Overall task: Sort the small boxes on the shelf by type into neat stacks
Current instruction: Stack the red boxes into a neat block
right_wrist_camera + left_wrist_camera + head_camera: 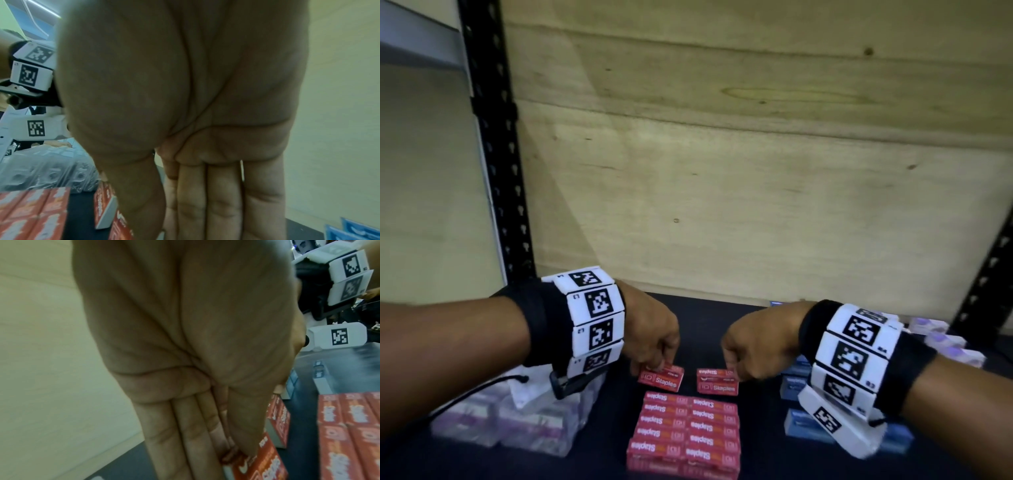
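Two loose red Staples boxes lie on the dark shelf (756, 318) behind a tidy two-column block of red Staples boxes (685, 431). My left hand (654, 363) pinches the left red box (662, 378) at its far edge, thumb against fingers; the same red box (265, 467) shows under the fingertips in the left wrist view. My right hand (732, 368) pinches the right red box (717, 382) at its far right corner, and that red box (121, 227) lies below the thumb in the right wrist view. Both boxes sit on or just above the shelf.
Blue boxes (796, 377) are stacked right of the red ones, partly behind my right wrist. Clear-wrapped purple packs (500, 421) lie at the left, and pale purple boxes (945, 339) at the far right. A wooden back panel (756, 171) and black uprights (496, 154) bound the shelf.
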Demonstrator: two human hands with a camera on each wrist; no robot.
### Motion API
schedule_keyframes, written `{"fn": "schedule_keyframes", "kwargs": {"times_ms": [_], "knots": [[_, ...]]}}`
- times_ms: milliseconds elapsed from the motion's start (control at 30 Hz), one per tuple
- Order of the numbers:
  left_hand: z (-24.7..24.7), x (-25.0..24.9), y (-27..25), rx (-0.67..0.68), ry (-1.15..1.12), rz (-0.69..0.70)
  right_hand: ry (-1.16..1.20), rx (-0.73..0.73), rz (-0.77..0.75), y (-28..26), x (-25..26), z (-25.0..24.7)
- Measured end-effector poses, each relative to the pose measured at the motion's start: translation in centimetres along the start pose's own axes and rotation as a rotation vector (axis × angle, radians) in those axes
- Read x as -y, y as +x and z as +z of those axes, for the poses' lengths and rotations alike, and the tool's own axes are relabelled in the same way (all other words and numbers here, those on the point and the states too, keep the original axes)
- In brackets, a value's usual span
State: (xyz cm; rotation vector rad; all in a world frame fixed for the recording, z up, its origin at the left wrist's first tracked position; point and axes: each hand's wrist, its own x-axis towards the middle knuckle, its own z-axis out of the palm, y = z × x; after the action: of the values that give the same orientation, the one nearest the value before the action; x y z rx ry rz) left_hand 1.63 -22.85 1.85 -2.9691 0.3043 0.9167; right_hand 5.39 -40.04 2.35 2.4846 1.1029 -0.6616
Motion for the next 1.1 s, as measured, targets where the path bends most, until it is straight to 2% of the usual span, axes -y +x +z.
{"fn": "schedule_keyframes", "kwargs": {"times_ms": [500,733,867,1100], "knots": [[1.7,-0.6,-2.2,0.046,-0.026,0.002,0.093,-0.025,-0.005,-3.4,0.7,1.9],[1.5,-0.6,-2.3,0.020,0.127,0.035,0.113,0.002,-0.036,-3.4,0.6,1.6],[1.4,-0.3,-2.3,0.017,0.098,0.081,0.107,0.008,-0.049,-3.0,0.4,1.5],[1.0,-0.9,-2.0,0.051,0.082,0.081,0.113,0.042,-0.052,-1.9,0.4,1.2]]}}
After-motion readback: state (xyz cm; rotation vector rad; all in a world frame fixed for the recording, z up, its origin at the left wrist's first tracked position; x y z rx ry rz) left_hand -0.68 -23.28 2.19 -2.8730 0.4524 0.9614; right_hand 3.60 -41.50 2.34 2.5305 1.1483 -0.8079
